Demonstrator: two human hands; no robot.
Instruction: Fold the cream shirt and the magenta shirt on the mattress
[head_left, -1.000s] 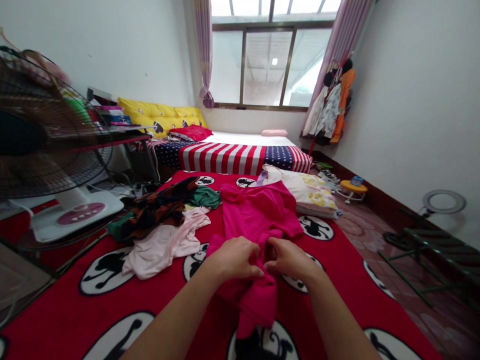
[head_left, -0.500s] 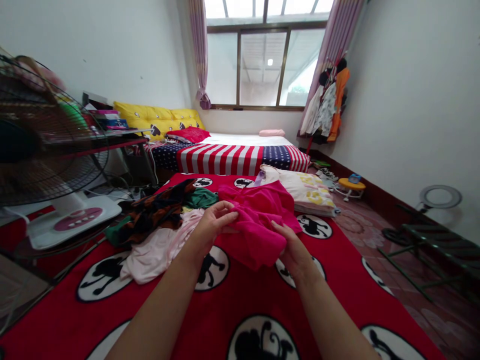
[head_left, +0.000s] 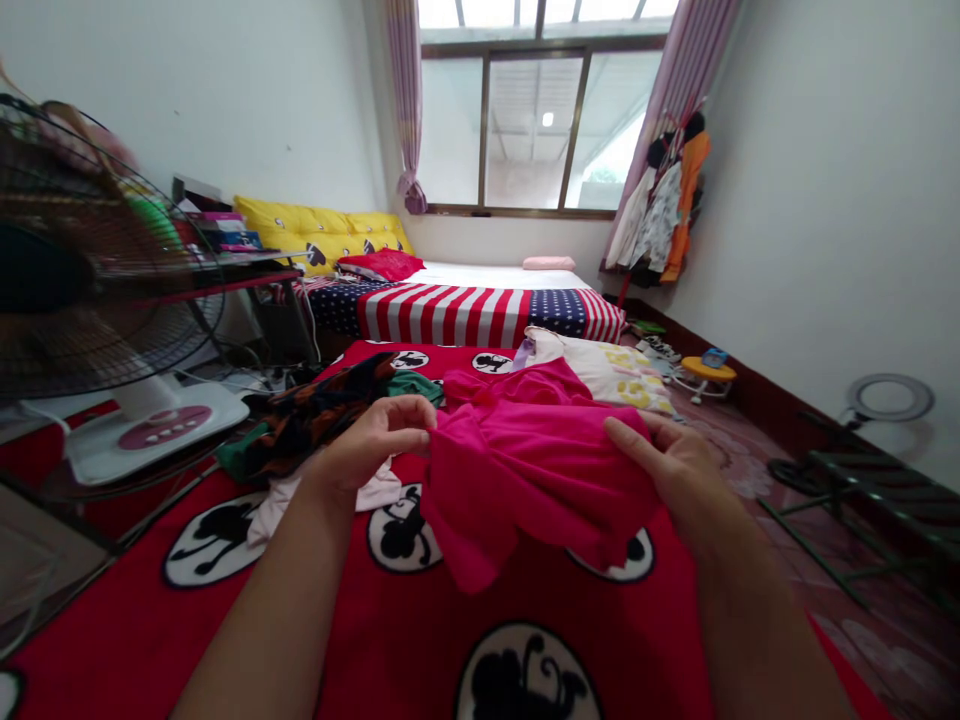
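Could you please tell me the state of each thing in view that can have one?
Magenta garment, creased, partly held up
Left hand, pinching the magenta garment
Right hand, gripping the magenta garment
Pale pink garment, crumpled
Dark clothes, heaped
Fan, upright; spinning or not unclear
Left curtain, tied back
Ring light, unlit
Orange stool, upright, blue object on top

head view | readable text, labels, brands, numbers, signs: 0
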